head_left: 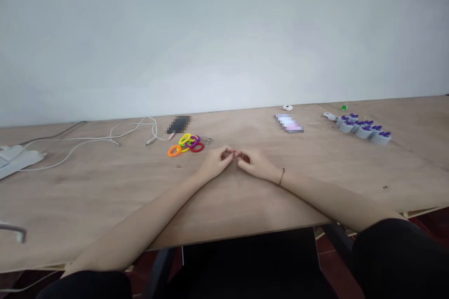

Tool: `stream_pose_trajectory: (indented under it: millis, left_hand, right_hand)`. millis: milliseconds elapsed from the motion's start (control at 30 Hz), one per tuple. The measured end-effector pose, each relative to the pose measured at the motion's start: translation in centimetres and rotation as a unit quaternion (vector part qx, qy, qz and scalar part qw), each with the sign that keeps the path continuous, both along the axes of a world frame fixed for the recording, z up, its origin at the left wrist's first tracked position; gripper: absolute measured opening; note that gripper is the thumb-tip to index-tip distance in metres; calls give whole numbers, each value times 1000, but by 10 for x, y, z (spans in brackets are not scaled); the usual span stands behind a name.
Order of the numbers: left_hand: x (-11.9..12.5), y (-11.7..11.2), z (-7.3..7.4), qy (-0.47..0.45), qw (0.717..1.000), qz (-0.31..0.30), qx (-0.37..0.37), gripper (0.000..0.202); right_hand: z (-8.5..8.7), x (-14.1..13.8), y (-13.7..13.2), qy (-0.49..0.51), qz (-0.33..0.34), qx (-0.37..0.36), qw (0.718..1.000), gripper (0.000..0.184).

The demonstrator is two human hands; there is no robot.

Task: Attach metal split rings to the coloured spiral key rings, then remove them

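My left hand (216, 162) and my right hand (255, 163) rest on the wooden table (105, 187) and meet at its middle. Their fingertips are pinched together on a small reddish thing (238, 154) that is too small to name. A thin dark band circles my right wrist. Just left of my left hand lies a heap of coiled hair ties (185, 144) in orange, yellow, purple and red, with small metal rings (206, 140) beside them.
White cables (115, 138) and a white cloth-like object (16, 159) lie at the left. A blurred dark device (178, 124) and a blurred pale one (289, 123) sit further back. Several grey cups with purple tops (365, 128) stand at the right, near a green bit (344, 107).
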State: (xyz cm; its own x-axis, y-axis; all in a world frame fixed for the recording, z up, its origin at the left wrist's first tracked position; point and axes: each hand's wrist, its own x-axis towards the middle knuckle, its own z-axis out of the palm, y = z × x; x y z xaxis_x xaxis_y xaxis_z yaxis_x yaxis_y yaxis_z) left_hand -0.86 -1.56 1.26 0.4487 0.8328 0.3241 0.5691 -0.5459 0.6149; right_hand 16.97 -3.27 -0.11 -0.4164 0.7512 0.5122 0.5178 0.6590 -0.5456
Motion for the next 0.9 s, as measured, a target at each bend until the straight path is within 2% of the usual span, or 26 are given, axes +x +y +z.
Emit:
stream_pose_trajectory:
  millis: [133,333,500,600,900]
  left_hand:
    - [0,-1,-2,-34,999,-7,-34,26]
    - [0,-2,-2,-56,997,-9,-46,25]
    - [3,-1,-7,-145,982,-50,-112,33]
    - [7,-1,-10,-181,971,-41,-150,32]
    - [14,-3,-4,-202,970,-10,-134,27]
  right_hand:
    - [1,0,0,1,-3,-3,1000,17]
    - [-1,1,1,-10,-27,24,999,15]
    - [-4,2,1,-28,-34,75,996,15]
    - [-4,1,1,-42,-48,94,994,16]
    - [-2,0,1,-38,-94,86,991,18]
